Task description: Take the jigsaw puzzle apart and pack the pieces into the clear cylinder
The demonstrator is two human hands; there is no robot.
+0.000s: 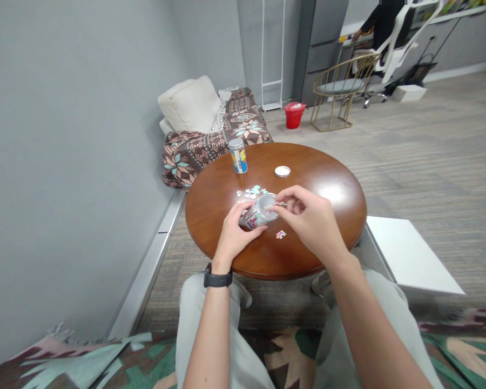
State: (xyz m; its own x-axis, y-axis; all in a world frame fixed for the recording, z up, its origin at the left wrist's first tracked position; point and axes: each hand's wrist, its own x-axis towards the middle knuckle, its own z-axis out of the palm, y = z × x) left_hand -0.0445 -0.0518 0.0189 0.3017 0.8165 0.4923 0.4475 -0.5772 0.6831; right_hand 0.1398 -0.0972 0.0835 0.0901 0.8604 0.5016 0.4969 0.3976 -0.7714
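My left hand [237, 229] is wrapped round a clear-mouthed can [256, 217] with a printed side, tilted so its open mouth faces right and toward me. At that mouth, my right hand [303, 213] pinches a small jigsaw puzzle piece [282, 204]. Several loose puzzle pieces [254, 190] lie in a cluster just beyond the can, partly hidden by it. One more piece [281, 234] rests on the table below my right hand. How much the can holds is hard to see.
On the round wooden table [319, 162] stand a closed blue-and-yellow can [238, 156] and a loose round lid [282, 171]. Behind are a covered sofa [243, 116], a red bin [295, 114] and a gold-framed chair [340, 86]. A white panel [409, 254] is at the right; a person [383, 27] is far off.
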